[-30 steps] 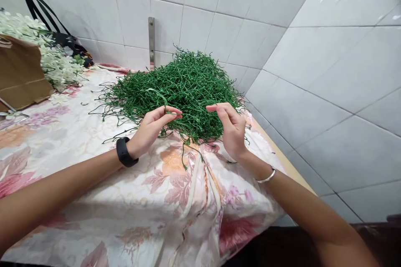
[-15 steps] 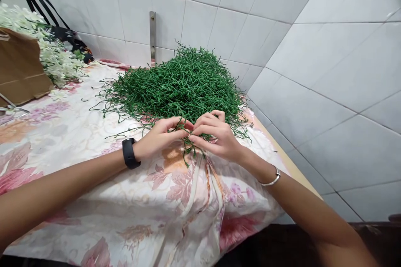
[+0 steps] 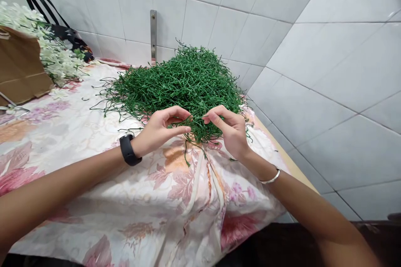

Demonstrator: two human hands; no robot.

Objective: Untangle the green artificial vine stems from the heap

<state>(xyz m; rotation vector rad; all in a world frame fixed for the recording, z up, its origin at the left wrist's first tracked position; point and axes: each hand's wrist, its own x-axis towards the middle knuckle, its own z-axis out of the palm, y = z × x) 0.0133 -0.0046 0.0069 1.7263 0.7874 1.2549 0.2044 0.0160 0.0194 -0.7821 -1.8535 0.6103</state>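
A large heap of thin green artificial flower stems lies on a floral tablecloth. At its front edge, my left hand curls loosely around several stems, the thumb stretched out below the fingers. My right hand pinches the thin end of a green stem between thumb and fingertips, just to the right of the left hand. That stem spans the small gap between both hands. A few loose stems hang toward me over the cloth beneath them.
White artificial flowers and a brown cardboard piece are at the far left, with a black-handled bag behind. Tiled walls close off the back and right. A metal strip is fixed to the back wall.
My right hand has drawn away to the right from the left hand, its fingers now closed in a pinch. The left hand has shifted slightly left and its thumb is straighter.
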